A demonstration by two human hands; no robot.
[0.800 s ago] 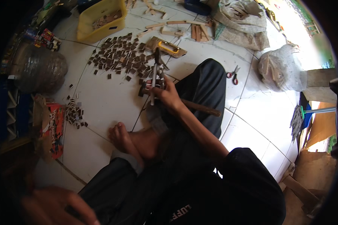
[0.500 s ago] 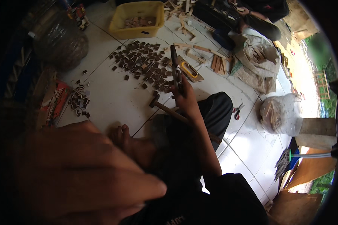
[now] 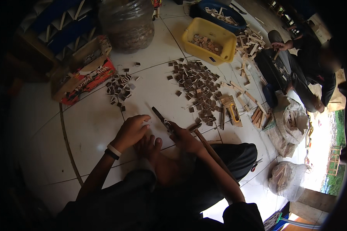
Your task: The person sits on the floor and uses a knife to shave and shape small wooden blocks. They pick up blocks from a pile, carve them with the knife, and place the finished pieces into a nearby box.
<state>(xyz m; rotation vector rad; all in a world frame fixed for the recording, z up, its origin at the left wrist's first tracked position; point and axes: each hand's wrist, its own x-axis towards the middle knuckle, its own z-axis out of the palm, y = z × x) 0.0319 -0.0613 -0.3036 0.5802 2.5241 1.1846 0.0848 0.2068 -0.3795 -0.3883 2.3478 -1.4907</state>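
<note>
My right hand (image 3: 184,138) is closed round a long, narrow dark tool (image 3: 161,118) with a metallic part near my fingers; its exact kind is unclear. To its left, my left hand (image 3: 130,131), with a band at the wrist, has thumb and fingers bent together above my bare foot (image 3: 152,148). Something small and pale may be between those fingertips, too small to name. A hammer (image 3: 210,148) with a wooden handle rests by my right knee, partly behind my right forearm. Ahead lies a heap of small dark square pieces (image 3: 194,86), with a smaller heap (image 3: 120,87) to the left.
A yellow tub (image 3: 210,40) of small pieces and a blue basin (image 3: 219,15) stand at the back. A red box (image 3: 86,82) and a plastic container (image 3: 127,30) are left. Right are wood strips (image 3: 258,115), a sack (image 3: 287,125), scissors (image 3: 256,165) and another person (image 3: 310,63).
My left hand has come down from close to the camera to beside the tool. The tool has swung from nearly upright to leaning left. The view has shifted, showing more of the floor's left side.
</note>
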